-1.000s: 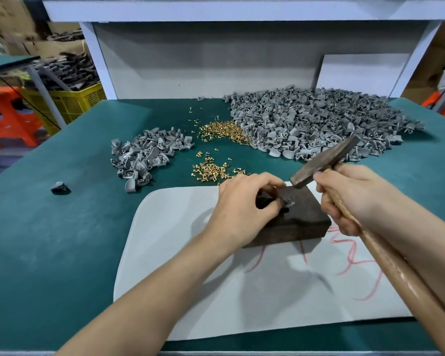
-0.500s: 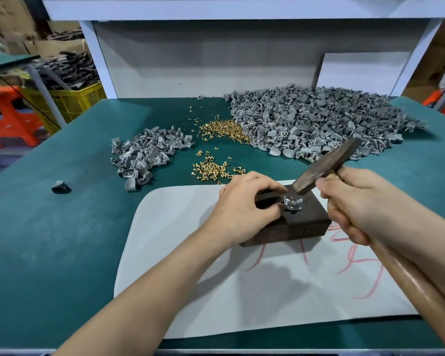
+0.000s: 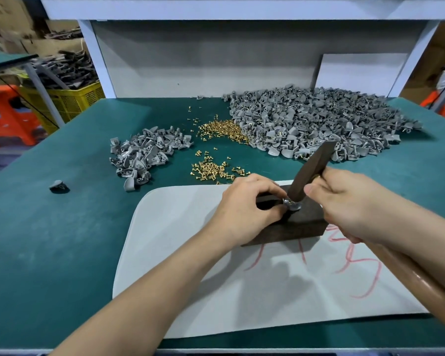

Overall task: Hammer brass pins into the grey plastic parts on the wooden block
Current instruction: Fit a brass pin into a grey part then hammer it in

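Observation:
A dark wooden block (image 3: 301,224) lies on a white mat (image 3: 242,291). On its top sits a grey plastic part (image 3: 292,205) with a brass pin in it. My left hand (image 3: 244,209) pinches that part and steadies it on the block. My right hand (image 3: 350,209) grips a wooden-handled hammer (image 3: 311,170); the hammer's face is down on the pin. Loose brass pins (image 3: 211,170) lie just behind the block.
A large heap of grey parts (image 3: 319,124) fills the back right of the green table (image 3: 49,227), and a small heap of grey parts (image 3: 144,155) lies at the left. One stray grey part (image 3: 58,186) sits far left. A yellow crate (image 3: 70,98) stands beyond the table.
The hammer head has swung down from above the block onto the pin in the grey part. My left hand has stayed on the part.

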The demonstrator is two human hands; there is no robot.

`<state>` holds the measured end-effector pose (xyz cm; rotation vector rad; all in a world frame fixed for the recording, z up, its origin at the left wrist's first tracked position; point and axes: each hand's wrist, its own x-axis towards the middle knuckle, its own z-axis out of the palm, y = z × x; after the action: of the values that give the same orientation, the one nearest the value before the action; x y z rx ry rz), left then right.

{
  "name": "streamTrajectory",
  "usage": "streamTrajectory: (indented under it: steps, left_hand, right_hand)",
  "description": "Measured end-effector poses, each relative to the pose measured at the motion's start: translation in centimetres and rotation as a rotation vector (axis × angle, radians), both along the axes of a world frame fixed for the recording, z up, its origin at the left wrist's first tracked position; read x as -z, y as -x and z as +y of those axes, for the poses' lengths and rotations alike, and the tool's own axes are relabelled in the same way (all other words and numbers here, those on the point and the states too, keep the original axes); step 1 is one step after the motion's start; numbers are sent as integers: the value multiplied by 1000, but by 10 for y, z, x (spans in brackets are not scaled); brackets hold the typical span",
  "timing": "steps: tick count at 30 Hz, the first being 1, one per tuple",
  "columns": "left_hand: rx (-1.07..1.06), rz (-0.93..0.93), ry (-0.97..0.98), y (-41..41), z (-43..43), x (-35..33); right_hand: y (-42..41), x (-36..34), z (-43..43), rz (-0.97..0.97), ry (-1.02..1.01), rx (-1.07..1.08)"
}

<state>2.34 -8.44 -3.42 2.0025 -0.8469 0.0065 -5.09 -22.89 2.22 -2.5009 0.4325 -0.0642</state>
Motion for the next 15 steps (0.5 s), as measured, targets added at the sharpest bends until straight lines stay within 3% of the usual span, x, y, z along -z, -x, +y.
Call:
streamTrajectory:
  steps: [9, 15]
  left_hand:
    - [5, 36, 7, -2, 0, 2]
    - [-1, 83, 43, -2, 0, 3]
  right_hand:
    - [4, -14, 16, 89, 253, -42]
    - [4, -18, 21, 146, 285, -66]
